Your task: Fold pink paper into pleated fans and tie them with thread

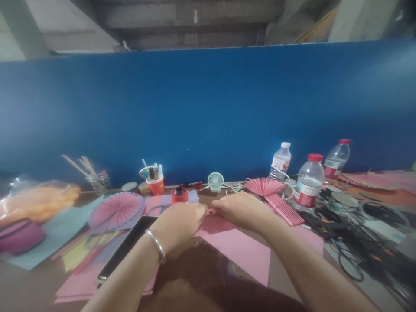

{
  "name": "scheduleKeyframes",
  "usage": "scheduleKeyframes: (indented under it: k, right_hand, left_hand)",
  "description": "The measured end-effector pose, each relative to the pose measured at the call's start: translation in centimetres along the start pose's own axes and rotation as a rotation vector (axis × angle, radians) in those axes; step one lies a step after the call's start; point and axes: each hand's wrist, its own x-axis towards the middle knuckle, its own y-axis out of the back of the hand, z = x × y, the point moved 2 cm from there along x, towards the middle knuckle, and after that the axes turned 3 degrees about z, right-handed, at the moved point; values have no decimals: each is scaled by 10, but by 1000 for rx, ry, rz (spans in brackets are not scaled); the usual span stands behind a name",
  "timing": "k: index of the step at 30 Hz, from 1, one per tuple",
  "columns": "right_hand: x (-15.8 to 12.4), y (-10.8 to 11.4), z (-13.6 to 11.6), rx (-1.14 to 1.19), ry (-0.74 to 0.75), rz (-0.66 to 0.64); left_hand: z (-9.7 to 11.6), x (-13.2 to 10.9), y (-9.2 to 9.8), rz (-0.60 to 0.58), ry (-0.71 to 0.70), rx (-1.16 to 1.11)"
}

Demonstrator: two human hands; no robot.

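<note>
A pink sheet of paper (242,251) slants over the brown table, its far edge narrowly folded up between my two hands. My left hand (182,221), with a silver bracelet on its wrist, has its fingers closed on the left part of that folded edge. From the right, my right hand (242,210) pinches the same edge, fingers bent over it. The fingertips nearly meet, and they hide part of the fold. Just right of my right hand lies a pleated pink paper fan (264,186). A black phone (128,247) rests on pink paper beside my left forearm.
A round pink pleated fan (117,210) lies at left. Behind stand a red cup of pens (156,186), a red-and-black round object (179,195) and a small fan (216,181). Water bottles (308,184) and tangled black cables (338,221) occupy the right. A blue partition (201,108) closes the back.
</note>
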Motion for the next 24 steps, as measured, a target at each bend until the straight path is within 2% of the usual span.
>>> scheduleKeyframes:
  k: [6, 11, 15, 20, 24]
  right_hand:
    - [-1, 8, -3, -3, 1, 16]
    - [-2, 13, -8, -12, 72, 58]
    - [0, 12, -9, 6, 88, 44]
    - [0, 12, 0, 16, 69, -40]
    - [-3, 16, 15, 17, 63, -65]
  left_hand:
    - [3, 1, 8, -6, -19, -9]
    - [5, 2, 18, 43, -65, 44]
    - [6, 2, 24, 21, -108, 55]
    - [0, 1, 29, 7, -100, 44]
    - [-14, -4, 30, 17, -70, 11]
